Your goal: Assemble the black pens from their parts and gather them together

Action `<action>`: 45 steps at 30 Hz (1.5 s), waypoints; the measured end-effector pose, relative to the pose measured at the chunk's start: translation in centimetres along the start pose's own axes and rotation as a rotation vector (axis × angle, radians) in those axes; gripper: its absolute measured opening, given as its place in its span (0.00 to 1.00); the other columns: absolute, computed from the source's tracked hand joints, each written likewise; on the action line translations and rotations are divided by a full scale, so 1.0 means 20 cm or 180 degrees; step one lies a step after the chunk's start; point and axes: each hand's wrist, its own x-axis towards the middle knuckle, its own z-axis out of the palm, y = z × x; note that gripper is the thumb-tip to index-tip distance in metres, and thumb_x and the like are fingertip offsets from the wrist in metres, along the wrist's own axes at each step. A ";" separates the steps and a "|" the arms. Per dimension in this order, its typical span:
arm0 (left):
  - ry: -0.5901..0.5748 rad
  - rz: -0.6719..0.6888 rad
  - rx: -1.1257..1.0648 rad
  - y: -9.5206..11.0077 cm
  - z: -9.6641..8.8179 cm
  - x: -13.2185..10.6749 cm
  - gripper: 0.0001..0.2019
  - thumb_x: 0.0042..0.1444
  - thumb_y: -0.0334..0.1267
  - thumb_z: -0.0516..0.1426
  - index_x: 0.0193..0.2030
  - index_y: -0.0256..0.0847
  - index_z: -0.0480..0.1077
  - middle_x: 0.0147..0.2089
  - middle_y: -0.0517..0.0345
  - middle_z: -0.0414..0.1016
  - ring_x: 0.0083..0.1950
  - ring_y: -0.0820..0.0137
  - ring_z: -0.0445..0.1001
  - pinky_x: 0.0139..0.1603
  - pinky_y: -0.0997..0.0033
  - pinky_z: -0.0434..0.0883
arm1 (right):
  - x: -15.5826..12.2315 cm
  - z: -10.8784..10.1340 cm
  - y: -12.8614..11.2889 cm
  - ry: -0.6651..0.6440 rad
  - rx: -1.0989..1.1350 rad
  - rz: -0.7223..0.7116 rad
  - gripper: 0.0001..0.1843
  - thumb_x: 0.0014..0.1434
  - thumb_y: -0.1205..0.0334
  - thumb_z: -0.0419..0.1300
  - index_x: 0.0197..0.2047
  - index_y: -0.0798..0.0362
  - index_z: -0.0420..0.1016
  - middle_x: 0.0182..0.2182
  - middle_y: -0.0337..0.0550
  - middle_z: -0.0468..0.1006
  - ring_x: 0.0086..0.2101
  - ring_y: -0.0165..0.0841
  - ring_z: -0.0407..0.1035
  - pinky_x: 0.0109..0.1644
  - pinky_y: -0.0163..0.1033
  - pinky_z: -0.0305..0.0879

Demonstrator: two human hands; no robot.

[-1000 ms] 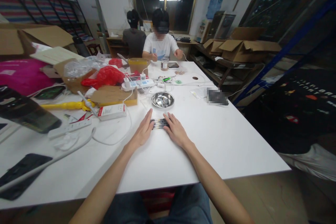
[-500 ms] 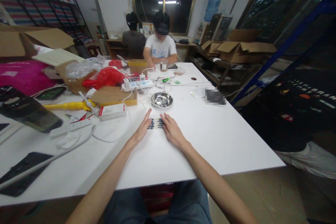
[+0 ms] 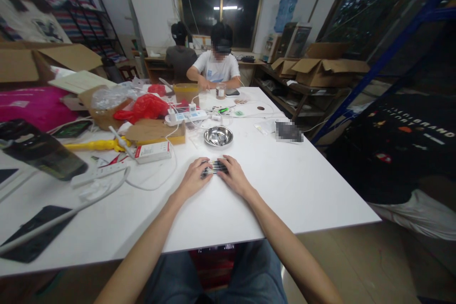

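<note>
Several slim pen-like rods (image 3: 214, 167) lie side by side on the white table, with dark ends and paler middles. My left hand (image 3: 195, 174) curls its fingers and thumb round their left ends. At the right ends, my right hand (image 3: 232, 174) grips the same bundle, fingers over the far side and thumb at the near side. Both ends are partly hidden by my fingers. Just beyond my hands stands a shiny metal bowl (image 3: 218, 136) with a few small dark pieces in it.
Left of my hands are a white box (image 3: 153, 151), a power strip (image 3: 187, 117), cables and a dark bottle (image 3: 39, 149). Across the table sits a person in a white shirt (image 3: 215, 69). A person in black (image 3: 388, 152) is at the right, and another stands far left.
My hands were flat with fingers stretched at the rods' ends; now the fingers have bent and closed round them. A person has appeared at the upper left.
</note>
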 end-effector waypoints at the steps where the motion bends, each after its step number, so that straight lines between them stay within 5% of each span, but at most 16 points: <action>1: -0.0018 0.0033 0.0078 0.01 0.00 0.00 0.09 0.58 0.36 0.58 0.46 0.45 0.71 0.60 0.53 0.67 0.61 0.60 0.68 0.63 0.55 0.65 | 0.00 0.00 0.01 0.0023 0.0041 0.0000 0.28 0.63 0.56 0.62 0.64 0.52 0.66 0.63 0.56 0.64 0.62 0.44 0.58 0.66 0.52 0.56; 5: -0.0062 0.0154 0.0310 0.04 -0.02 -0.01 0.07 0.59 0.35 0.57 0.44 0.45 0.70 0.63 0.53 0.65 0.64 0.60 0.65 0.65 0.54 0.62 | 0.00 -0.03 0.05 0.0249 0.0211 0.0002 0.28 0.62 0.55 0.63 0.64 0.50 0.66 0.61 0.54 0.66 0.60 0.45 0.61 0.64 0.53 0.58; 12: 0.0138 0.0423 0.0626 0.05 -0.01 -0.01 0.03 0.63 0.37 0.55 0.40 0.43 0.70 0.60 0.50 0.68 0.64 0.58 0.63 0.63 0.53 0.61 | 0.00 -0.10 -0.04 0.0826 0.0322 0.0002 0.15 0.71 0.60 0.51 0.55 0.51 0.72 0.48 0.48 0.75 0.49 0.40 0.66 0.56 0.47 0.61; 18: 0.0467 0.0323 0.0653 0.06 0.00 -0.02 0.10 0.70 0.37 0.46 0.41 0.41 0.67 0.38 0.55 0.74 0.43 0.65 0.71 0.47 0.63 0.66 | -0.01 -0.06 -0.13 0.0350 -0.0026 -0.0293 0.16 0.73 0.56 0.48 0.47 0.52 0.76 0.41 0.46 0.78 0.42 0.37 0.68 0.49 0.42 0.61; 25: 0.0181 0.0427 0.1122 0.14 -0.03 -0.03 0.11 0.69 0.42 0.49 0.44 0.41 0.70 0.42 0.53 0.76 0.46 0.63 0.73 0.45 0.64 0.65 | -0.02 -0.03 -0.09 0.0006 0.0059 -0.0054 0.16 0.73 0.59 0.47 0.38 0.52 0.72 0.35 0.43 0.78 0.35 0.35 0.70 0.40 0.36 0.60; 33: -0.0340 -0.0358 0.1031 0.15 0.03 -0.08 0.14 0.72 0.41 0.45 0.43 0.44 0.70 0.37 0.57 0.80 0.38 0.66 0.78 0.33 0.70 0.61 | -0.02 -0.06 -0.11 0.0099 0.0194 -0.0334 0.10 0.70 0.64 0.51 0.39 0.52 0.72 0.35 0.45 0.75 0.40 0.39 0.66 0.43 0.40 0.60; 39: -0.0142 -0.0168 0.0999 0.11 -0.01 -0.06 0.13 0.70 0.37 0.46 0.37 0.42 0.70 0.38 0.54 0.78 0.41 0.65 0.77 0.39 0.70 0.64 | -0.01 -0.09 -0.15 0.0144 0.0447 -0.0472 0.07 0.67 0.60 0.57 0.47 0.52 0.72 0.41 0.46 0.76 0.42 0.39 0.66 0.48 0.43 0.61; 45: -0.0241 -0.0215 0.0980 0.11 -0.02 -0.07 0.11 0.69 0.34 0.47 0.37 0.42 0.69 0.36 0.54 0.79 0.39 0.65 0.77 0.37 0.70 0.64 | -0.01 -0.07 -0.14 0.0128 0.0346 -0.0442 0.08 0.69 0.62 0.54 0.41 0.53 0.74 0.37 0.46 0.76 0.40 0.39 0.66 0.47 0.43 0.60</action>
